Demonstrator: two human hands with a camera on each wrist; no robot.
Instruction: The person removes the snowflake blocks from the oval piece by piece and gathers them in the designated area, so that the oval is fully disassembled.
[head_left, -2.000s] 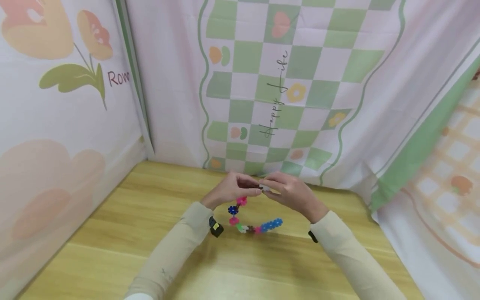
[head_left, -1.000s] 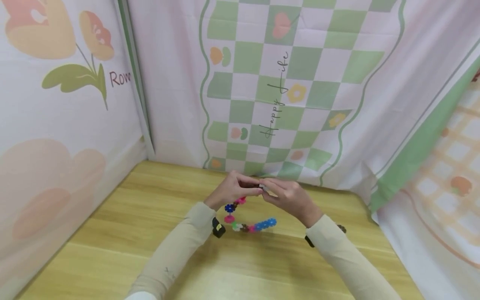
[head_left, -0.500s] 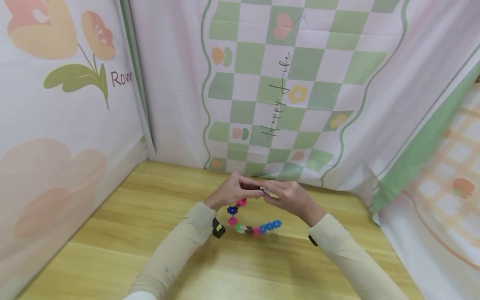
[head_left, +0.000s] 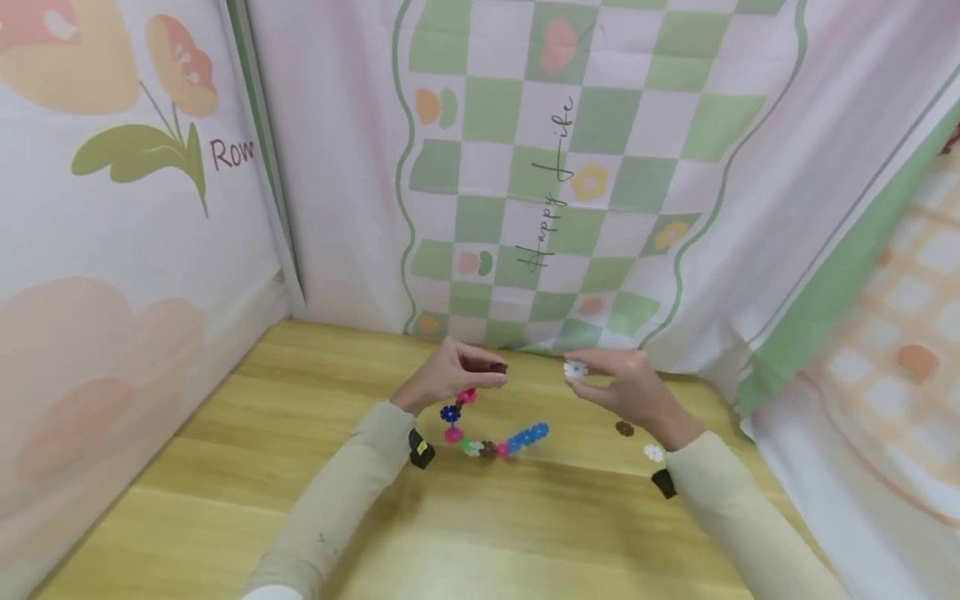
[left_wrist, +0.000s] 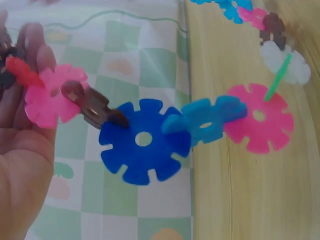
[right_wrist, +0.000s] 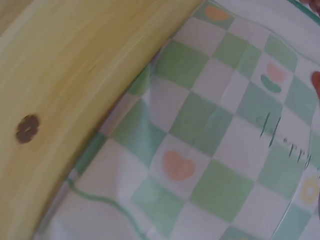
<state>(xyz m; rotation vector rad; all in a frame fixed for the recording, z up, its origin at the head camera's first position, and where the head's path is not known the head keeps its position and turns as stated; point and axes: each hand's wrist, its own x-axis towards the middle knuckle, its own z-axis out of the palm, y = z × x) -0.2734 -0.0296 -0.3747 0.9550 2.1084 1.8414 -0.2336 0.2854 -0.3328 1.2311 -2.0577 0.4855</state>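
A chain of slotted plastic snowflake discs hangs from my left hand (head_left: 442,372), which pinches its brown end disc (head_left: 500,367). In the left wrist view the chain runs past the left hand (left_wrist: 25,170) through a pink disc (left_wrist: 55,95), a dark blue disc (left_wrist: 142,165) and a light blue disc (left_wrist: 204,120). Its light blue tail (head_left: 528,437) hangs lower right in the head view. To the right, apart from the chain, my right hand (head_left: 630,387) pinches a white snowflake disc (head_left: 575,369) between thumb and fingers.
On the wooden table (head_left: 480,533), a loose brown disc (head_left: 625,428) and a loose white disc (head_left: 654,452) lie beside the right wrist. The right wrist view also shows the brown disc (right_wrist: 27,128). A checkered curtain (head_left: 555,208) hangs behind the table.
My hands, together before, have parted. The right hand has moved right with the white disc, away from the chain's brown end. Loose brown and white discs now show near the right wrist.
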